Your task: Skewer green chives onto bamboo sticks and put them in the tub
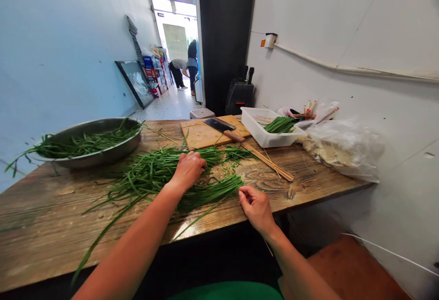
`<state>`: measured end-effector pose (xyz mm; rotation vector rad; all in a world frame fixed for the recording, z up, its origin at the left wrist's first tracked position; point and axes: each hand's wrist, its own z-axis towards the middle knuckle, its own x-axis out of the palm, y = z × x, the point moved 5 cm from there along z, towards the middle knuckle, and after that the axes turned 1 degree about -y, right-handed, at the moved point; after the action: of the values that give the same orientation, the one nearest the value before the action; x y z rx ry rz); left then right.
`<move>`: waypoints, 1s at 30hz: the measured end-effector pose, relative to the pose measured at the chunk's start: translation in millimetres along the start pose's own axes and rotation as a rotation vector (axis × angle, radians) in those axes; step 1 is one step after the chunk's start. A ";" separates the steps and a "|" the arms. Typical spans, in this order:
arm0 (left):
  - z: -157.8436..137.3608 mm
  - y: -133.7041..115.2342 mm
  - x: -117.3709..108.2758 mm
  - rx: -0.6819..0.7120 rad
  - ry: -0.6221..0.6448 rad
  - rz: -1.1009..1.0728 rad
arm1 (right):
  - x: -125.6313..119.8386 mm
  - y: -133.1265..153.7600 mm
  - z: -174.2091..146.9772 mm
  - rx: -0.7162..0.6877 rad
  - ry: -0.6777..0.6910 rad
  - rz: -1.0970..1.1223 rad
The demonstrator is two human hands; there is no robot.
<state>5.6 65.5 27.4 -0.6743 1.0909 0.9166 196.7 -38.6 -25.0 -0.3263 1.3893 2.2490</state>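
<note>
Long green garlic chives (147,172) lie in a loose pile across the wooden table. Over the pile, my left hand (188,169) has its fingers curled down into the chives, and its fingertips are partly hidden. A neater bundle of chives (216,189) lies nearer to me, cut ends to the right. Just beside those ends is my right hand (255,206), closed in a pinch. It grips a thin bamboo skewer (268,247), whose lower length shows below the hand. More bamboo skewers (270,165) lie in a bunch to the right.
A metal basin (103,156) of chives stands at left. A cleaver (219,125) rests on the cutting board (194,137). Farther right are a white plastic tray (270,141) with chives and a clear plastic bag (346,149). Two people (185,66) stand far off by the doorway.
</note>
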 end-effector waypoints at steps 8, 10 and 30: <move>-3.7 1.8 -1.7 -0.016 0.079 0.096 | -0.2 -0.8 0.5 -0.013 -0.017 0.009; -5.2 1.3 -3.0 -0.006 0.078 0.140 | 0.1 -1.0 0.7 -0.011 -0.014 0.016; 4.6 -16.9 5.3 0.047 -0.089 -0.240 | 1.2 -2.2 1.3 -0.005 0.012 -0.005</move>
<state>23.4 62.8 24.3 -0.7021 0.9272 0.7059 196.8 -36.3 -26.7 -0.3454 1.3876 2.2504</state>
